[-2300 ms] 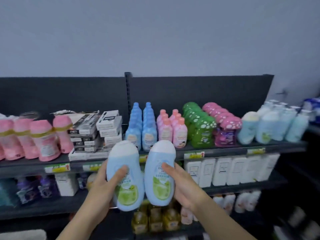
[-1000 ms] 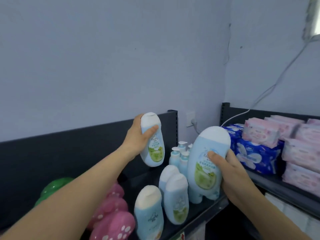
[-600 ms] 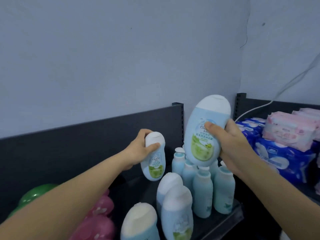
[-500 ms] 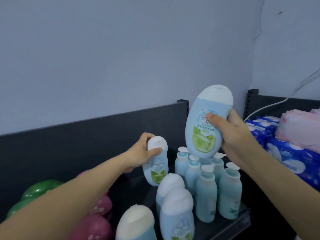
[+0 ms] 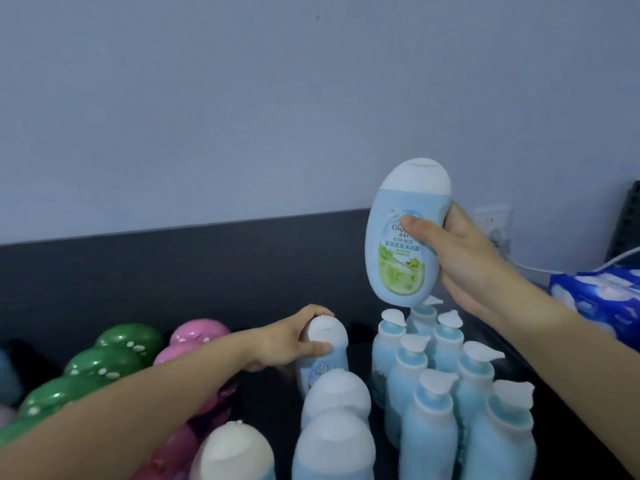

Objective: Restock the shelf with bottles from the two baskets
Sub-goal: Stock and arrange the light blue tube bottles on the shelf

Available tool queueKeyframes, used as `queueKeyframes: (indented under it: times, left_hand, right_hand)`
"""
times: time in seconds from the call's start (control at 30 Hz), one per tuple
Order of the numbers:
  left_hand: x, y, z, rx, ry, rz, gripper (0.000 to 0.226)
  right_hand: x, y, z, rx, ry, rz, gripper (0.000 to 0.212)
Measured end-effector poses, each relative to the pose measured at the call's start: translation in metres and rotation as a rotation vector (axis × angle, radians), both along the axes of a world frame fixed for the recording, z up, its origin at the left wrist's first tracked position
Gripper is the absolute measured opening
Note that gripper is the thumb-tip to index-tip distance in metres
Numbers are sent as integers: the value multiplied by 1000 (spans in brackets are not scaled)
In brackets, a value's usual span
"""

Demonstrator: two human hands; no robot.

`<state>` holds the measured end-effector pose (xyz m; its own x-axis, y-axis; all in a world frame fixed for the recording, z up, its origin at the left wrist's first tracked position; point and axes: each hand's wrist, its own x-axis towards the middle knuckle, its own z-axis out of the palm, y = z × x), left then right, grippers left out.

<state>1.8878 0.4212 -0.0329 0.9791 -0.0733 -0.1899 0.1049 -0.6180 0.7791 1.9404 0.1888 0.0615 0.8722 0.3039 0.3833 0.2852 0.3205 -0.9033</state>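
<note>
At the shelf [image 5: 207, 271], left hand [image 5: 287, 342] grips an upright bottle [image 5: 329, 353]; at two o'clock, right hand [image 5: 464, 261] clutches a raised bottle [image 5: 403, 251].

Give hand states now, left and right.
Left hand: grips the lower bottle.
Right hand: grips the raised bottle.

The bare left arm reaches in from the lower left, its forearm rising gently towards the middle. The left hand [image 5: 294, 341] is curled round the white cap of a low bottle [image 5: 329, 355], with the thumb lying across the front and the fingers wrapped over the top and back. The bare right arm comes in from the lower right and slopes up to the left. The right hand [image 5: 464, 258], well above the left, grips a high bottle [image 5: 401, 244] in the air, thumb pressed across its label and fingers hidden behind it.
</note>
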Motion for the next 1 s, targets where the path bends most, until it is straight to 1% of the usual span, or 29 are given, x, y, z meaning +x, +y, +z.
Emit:
queueKeyframes:
  times: [0.07,0.17,0.2,0.23,0.3,0.37,0.5,0.6,0.67,0.73,0.87,0.93,1.0]
  left_hand:
    - [-2,2,0,-6,0,21,44]
    - [-6,0,1,-59,38,54,35]
    - [-7,-2,3,-74,46,70,35]
    - [-8,-3,4,-81,56,90,37]
    - [-9,-5,5,-89,77,109,40]
    - [-7,-4,6,-112,86,88,38]
    - [-5,-5,5,-173,133,13,30]
    - [-3,-5,6,-190,182,-9,32]
    - [-3,-5,7,-201,219,-47,33]
    - [-4,-6,9,-184,236,-100,28]
    - [-6,-6,10,-180,272,-143,20]
    - [-7,-6,12,-163,298,-150,26]
    - [-8,-5,15,-97,326,-166,46]
  right_hand:
    - [5,5,-3,15,17,54,47]
    - [10,12,-5,18,47,129,76]
    - [11,15,-5,16,53,141,81]
    - [13,18,-4,12,57,149,78]
    - [16,24,-2,0,67,168,60]
    - [20,30,0,-5,79,157,44]
    - [28,37,4,-17,86,111,34]
    - [34,40,4,-30,83,91,33]
    - [36,41,2,-27,92,82,36]
    - [37,42,1,-23,107,88,40]
    - [40,47,-1,-36,114,109,39]
    - [43,51,-2,-54,120,127,44]
    - [45,56,-5,-91,121,145,47]
